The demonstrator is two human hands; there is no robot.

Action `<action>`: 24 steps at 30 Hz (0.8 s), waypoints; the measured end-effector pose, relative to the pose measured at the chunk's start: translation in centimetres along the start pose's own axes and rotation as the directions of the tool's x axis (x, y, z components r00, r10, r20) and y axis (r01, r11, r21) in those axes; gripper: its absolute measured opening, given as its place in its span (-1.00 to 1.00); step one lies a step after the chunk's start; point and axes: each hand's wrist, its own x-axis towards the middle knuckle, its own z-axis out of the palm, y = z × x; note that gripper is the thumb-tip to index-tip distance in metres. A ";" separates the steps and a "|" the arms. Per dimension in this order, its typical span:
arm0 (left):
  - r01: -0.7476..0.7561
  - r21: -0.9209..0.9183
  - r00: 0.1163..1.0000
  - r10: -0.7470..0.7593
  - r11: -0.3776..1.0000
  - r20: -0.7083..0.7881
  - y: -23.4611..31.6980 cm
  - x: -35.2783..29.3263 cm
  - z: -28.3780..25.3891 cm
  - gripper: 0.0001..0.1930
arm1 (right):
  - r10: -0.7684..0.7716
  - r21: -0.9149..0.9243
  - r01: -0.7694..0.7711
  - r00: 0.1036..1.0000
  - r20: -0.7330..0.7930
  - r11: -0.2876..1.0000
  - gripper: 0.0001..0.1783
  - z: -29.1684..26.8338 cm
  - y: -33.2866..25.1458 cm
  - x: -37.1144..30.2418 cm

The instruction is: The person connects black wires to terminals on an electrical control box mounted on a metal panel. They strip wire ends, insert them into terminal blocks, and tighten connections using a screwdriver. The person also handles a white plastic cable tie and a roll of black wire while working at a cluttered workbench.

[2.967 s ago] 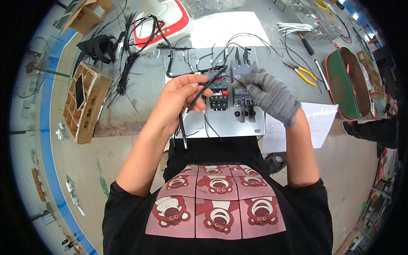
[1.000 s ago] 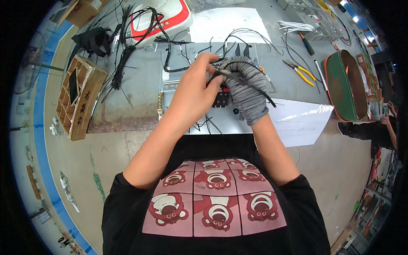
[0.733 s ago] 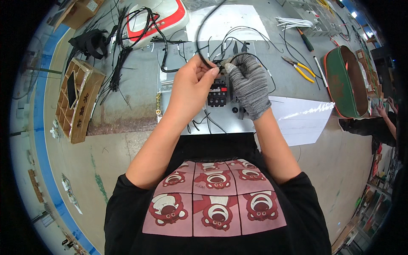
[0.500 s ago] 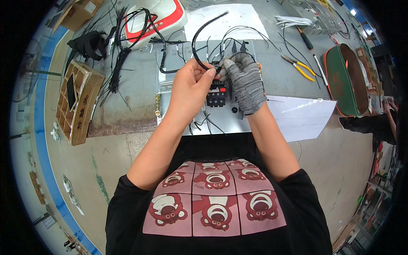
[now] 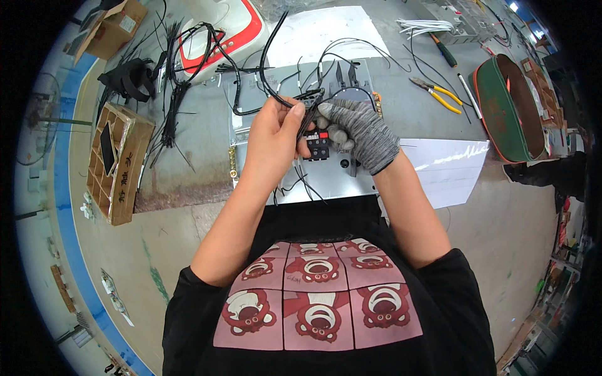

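Observation:
My bare left hand (image 5: pixel 276 128) is closed round a bundle of black wires (image 5: pixel 264 66), which arcs up and away from the fingers. Close beside it, my right hand (image 5: pixel 362 128), in a grey knitted glove, pinches the same wires with thumb and forefinger. Both hands are over a metal mounting panel (image 5: pixel 251 172). Just under them sits a black electrical component (image 5: pixel 318 148) with a red part, partly covered by the gloved fingers. Loose black wire ends (image 5: pixel 302 178) stick out toward me at the panel's near edge. The exact grip point is crowded and partly hidden.
Yellow-handled pliers (image 5: pixel 444 98), a screwdriver (image 5: pixel 446 56) and a green bin (image 5: pixel 498 116) are on the right. White paper (image 5: pixel 448 178) lies beside the panel. Leftward are a wooden compartment box (image 5: pixel 122 182), black cable ties (image 5: pixel 172 116) and a red-and-white device (image 5: pixel 241 37).
The wire bundle has swung left and now points more upward. My gloved hand has lowered slightly and its fingers have turned toward the left hand, with wires drawn down between both hands.

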 end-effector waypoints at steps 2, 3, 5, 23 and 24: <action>-0.017 0.048 1.000 0.017 0.999 -0.002 -0.2 0.0 0.0 -0.78 | -0.009 0.016 0.008 0.998 0.062 1.000 -0.79 -0.2 0.0 0.0; -0.024 0.071 1.000 0.024 0.997 0.000 -0.3 0.0 0.0 -0.77 | -0.013 0.024 0.011 0.996 0.090 1.000 -0.79 -0.4 0.0 -0.1; -0.043 0.073 0.999 0.043 0.996 -0.004 -0.3 0.0 0.2 -0.77 | -0.009 0.057 0.005 0.997 0.072 0.998 -0.81 -0.1 0.1 -0.3; -0.261 0.370 0.965 0.233 0.892 0.119 0.5 -0.6 0.3 -0.90 | 0.004 -0.180 0.017 0.993 0.118 0.984 -0.72 -0.9 -0.8 -0.2; -0.186 0.322 0.981 0.159 0.928 0.110 0.7 -0.6 0.3 -0.90 | -0.036 -0.223 0.067 0.990 0.140 0.973 -0.71 -1.1 -0.9 0.0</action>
